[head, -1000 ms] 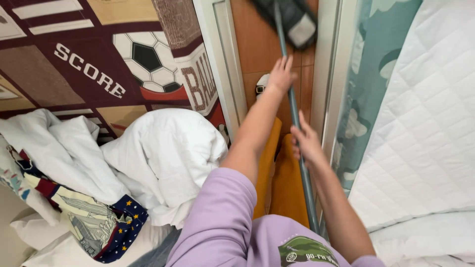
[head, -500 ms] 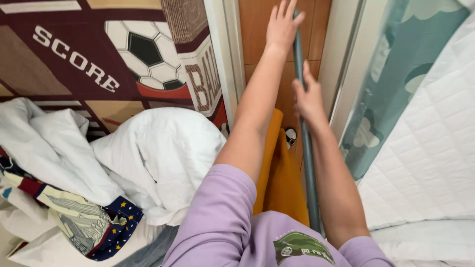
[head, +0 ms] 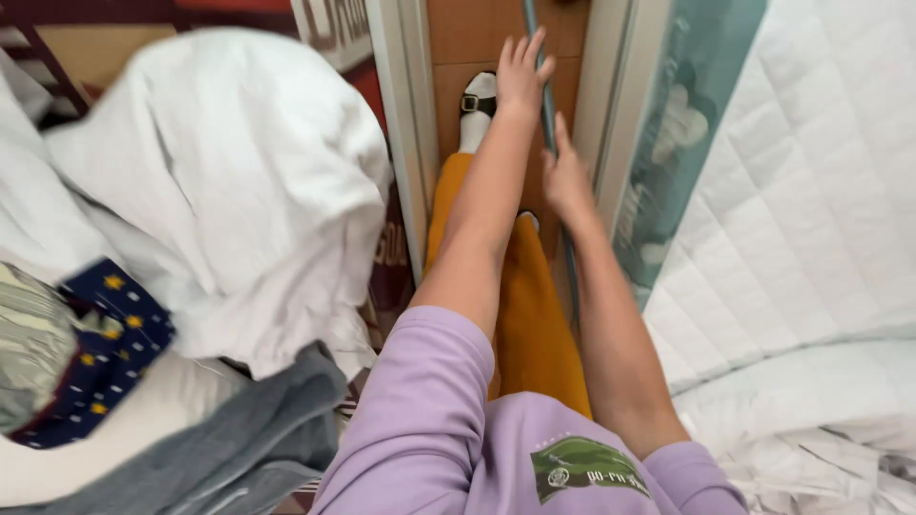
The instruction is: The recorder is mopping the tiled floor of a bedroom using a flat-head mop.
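My left hand (head: pixel 523 72) rests open-fingered against the grey-green pole (head: pixel 549 105); right hand (head: pixel 565 176) wraps it lower. It stands upright over the brown floor (head: pixel 468 33), looks stiff, light, smooth: grip mid-shaft

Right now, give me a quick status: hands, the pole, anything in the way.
Left hand open, fingers against pole. Right hand loosely on pole, grip unclear. Pole runs between door frame and mattress; bedding pile at left.

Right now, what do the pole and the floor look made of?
Pole: probably painted or coated metal; thin, straight, smooth grey-blue with a slight sheen. Left hand rests open against it and right hand touches it lower down. Floor: likely glazed ceramic tile; orange-brown squares with visible grout lines.
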